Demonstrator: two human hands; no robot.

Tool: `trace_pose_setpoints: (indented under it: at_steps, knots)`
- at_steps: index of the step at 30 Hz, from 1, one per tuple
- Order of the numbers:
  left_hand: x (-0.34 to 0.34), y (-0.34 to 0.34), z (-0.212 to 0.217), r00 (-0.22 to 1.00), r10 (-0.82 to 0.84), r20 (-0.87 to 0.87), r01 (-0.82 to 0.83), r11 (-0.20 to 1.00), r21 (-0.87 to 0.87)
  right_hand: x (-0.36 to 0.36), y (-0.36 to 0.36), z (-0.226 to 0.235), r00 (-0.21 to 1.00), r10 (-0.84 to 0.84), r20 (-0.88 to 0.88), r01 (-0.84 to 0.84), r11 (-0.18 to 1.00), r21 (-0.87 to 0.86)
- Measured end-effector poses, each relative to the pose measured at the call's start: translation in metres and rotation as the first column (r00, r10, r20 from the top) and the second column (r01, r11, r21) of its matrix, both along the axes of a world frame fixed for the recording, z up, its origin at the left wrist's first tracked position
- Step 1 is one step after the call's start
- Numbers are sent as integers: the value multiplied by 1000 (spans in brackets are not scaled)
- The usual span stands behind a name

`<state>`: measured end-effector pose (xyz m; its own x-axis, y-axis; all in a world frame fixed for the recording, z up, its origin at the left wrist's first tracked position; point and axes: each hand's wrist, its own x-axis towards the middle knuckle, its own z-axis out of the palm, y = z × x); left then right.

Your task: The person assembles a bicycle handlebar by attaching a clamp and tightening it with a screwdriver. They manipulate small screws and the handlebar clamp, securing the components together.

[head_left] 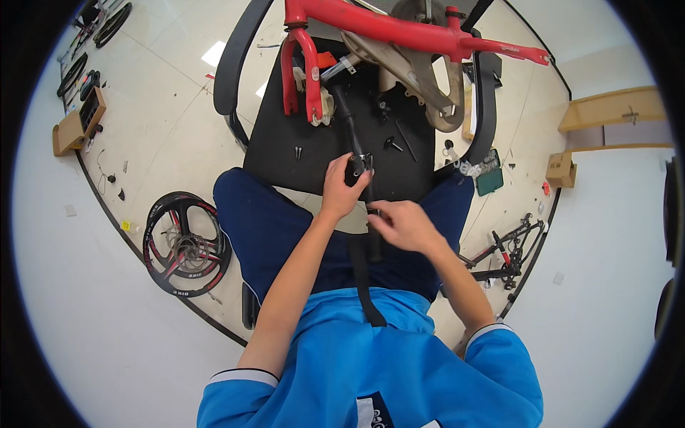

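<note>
A red bicycle frame point(399, 32) lies across a black office chair seat point(285, 143) in front of me. From it a black stem post point(344, 114) runs down toward my lap. My left hand point(342, 187) is closed around the lower clamp end of that post. My right hand point(403, 225) sits just below it, fingers curled on a dark handlebar tube point(374, 246) that runs down over my legs. Small black bolts point(391, 145) lie loose on the seat.
A black wheel with red-trimmed spokes point(187, 244) lies on the floor at my left. Black and red bike parts point(503, 253) lie at my right, with a green box point(489, 180) and a cardboard box point(560, 170). More tyres point(113, 23) and a carton point(77, 123) are at far left.
</note>
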<state>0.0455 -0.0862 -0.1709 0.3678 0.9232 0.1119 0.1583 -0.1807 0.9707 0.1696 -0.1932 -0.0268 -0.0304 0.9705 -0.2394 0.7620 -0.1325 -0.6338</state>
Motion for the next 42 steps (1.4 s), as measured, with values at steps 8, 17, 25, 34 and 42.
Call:
trace_pose_setpoints:
  at_steps: [8, 17, 25, 34, 42]
  knots:
    - [2, -10, -58, 993, -13, 119, -13, 977, 212, -50, 82, -22, 989, 79, -129, -57, 984, 168]
    - [-2, -3, -48, 974, -142, 178, 85, 952, 293, -24, 102, -24, 865, 467, 185, -497, 847, 189]
    - [-2, 1, -5, 995, -81, 62, 84, 995, -49, -6, 171, -21, 972, 235, -25, -221, 942, 254]
    - [-5, 1, 5, 1000, -24, 6, 24, 997, -68, 98, 126, -35, 959, -278, 57, 252, 926, 281]
    - [-3, -2, 3, 999, -27, -43, 29, 999, 44, 66, 17, -40, 896, -444, 6, 426, 862, 275]
